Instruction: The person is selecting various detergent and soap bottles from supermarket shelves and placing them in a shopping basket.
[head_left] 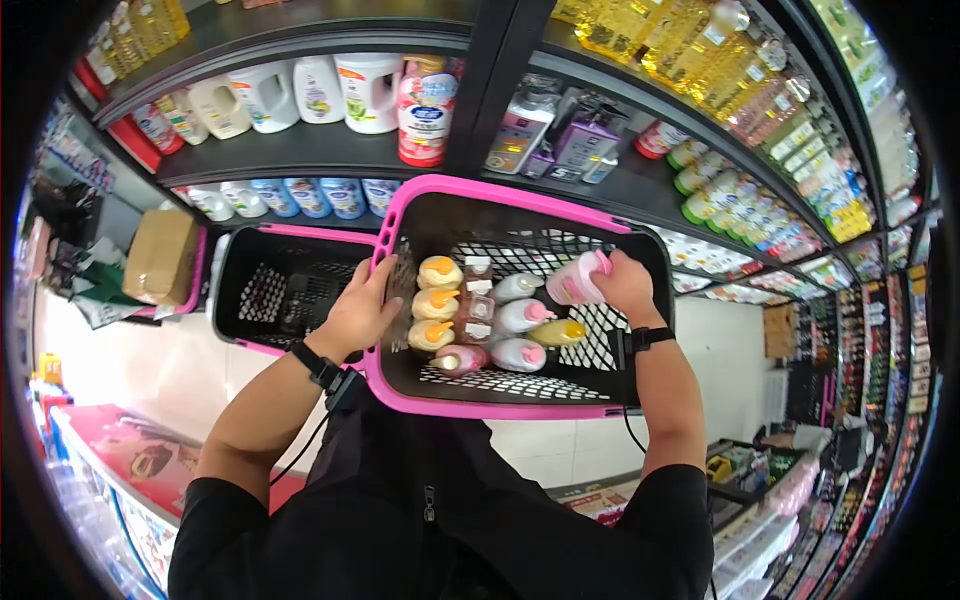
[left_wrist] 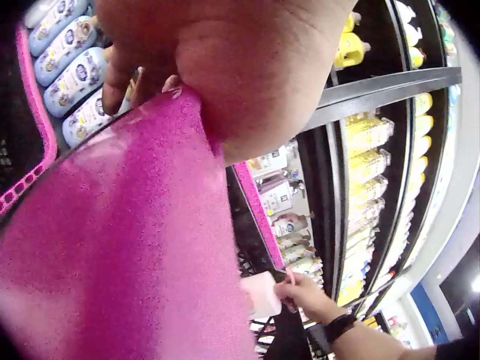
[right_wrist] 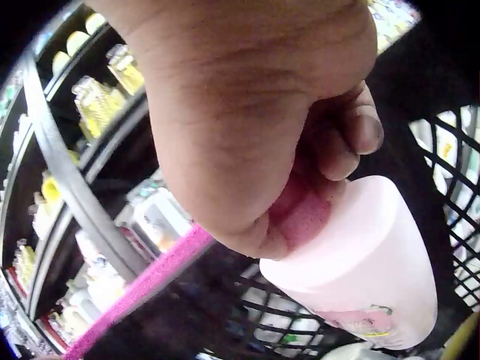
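Note:
In the head view my right hand (head_left: 628,288) grips the pink top of a pale pink bottle (head_left: 574,282) inside the right end of a black basket with a pink rim (head_left: 500,410). The right wrist view shows thumb and fingers of that hand (right_wrist: 255,127) around the bottle's (right_wrist: 367,262) neck. My left hand (head_left: 360,308) rests on the basket's left rim, thumb inside; how tightly its fingers curl is unclear. Several bottles stand left of the pink one, among them cream ones with orange pumps (head_left: 436,302), and a yellow bottle (head_left: 558,333).
A second black basket (head_left: 290,290) lies to the left, beside a cardboard box (head_left: 165,257). Shelves (head_left: 300,155) of bottles run along the far side. Pale floor tiles (head_left: 715,350) show to the right, and a low red display (head_left: 150,450) stands at the lower left.

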